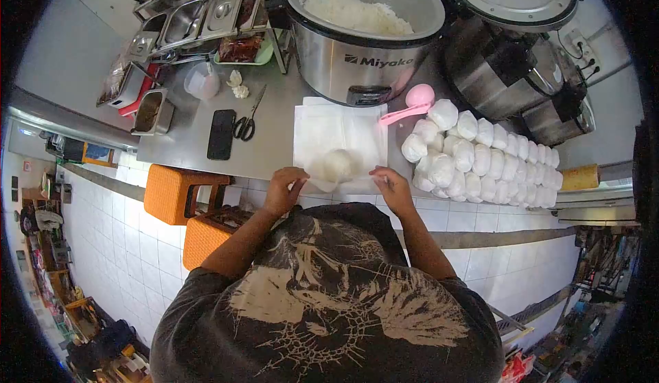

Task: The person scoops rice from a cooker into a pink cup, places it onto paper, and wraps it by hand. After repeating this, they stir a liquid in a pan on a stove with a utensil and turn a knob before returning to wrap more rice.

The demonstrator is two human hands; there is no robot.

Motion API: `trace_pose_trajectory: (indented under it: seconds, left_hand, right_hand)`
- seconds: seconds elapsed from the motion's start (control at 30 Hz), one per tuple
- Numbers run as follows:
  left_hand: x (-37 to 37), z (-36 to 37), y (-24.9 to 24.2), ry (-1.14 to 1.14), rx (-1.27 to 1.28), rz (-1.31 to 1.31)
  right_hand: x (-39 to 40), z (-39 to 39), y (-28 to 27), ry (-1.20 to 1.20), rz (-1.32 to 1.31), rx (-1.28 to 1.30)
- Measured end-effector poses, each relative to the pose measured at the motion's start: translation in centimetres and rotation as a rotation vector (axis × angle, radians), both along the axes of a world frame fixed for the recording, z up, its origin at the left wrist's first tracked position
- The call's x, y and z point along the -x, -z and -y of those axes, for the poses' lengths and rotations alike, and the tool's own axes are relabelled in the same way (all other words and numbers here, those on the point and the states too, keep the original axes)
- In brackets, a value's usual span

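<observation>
A rounded mound of white rice (338,165) sits on a sheet of white wrapping paper (316,182) at the table's front edge. My left hand (285,189) pinches the near left corner of this sheet, and my right hand (391,188) pinches the near right corner. The sheet's near edge is lifted slightly between them. Beneath it lies a stack of white paper (312,128). Just beyond the right side of the stack rests a pink rice scoop (420,97). To the right, many white wrapped packets (473,158) are piled in rows.
A large rice cooker (343,71) full of rice stands behind the paper; more cookers (494,60) are at the right. Left lie a black phone (221,134), scissors (244,128) and metal food pans (184,22). Orange stools (171,194) stand below the table's left side.
</observation>
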State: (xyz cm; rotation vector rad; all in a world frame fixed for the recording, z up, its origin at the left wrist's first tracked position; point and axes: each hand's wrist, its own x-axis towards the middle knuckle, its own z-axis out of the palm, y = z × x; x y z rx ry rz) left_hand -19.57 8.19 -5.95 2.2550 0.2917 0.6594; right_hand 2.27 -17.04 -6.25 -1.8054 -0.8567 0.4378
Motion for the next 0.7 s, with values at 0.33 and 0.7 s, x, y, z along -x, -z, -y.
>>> trace_pose_trajectory:
  seconds: [0.33, 0.7]
  left_hand:
    - [-5.0, -2.3, 3.4, -0.308, 0.089, -0.559]
    - [-13.3, -7.5, 1.5, -0.047, -0.375, -0.540]
  right_hand:
    - [-0.7, -4.1, 3.2, 0.331, 0.179, 0.329]
    - [6.7, -6.1, 0.9, -0.144, 0.730, 0.330]
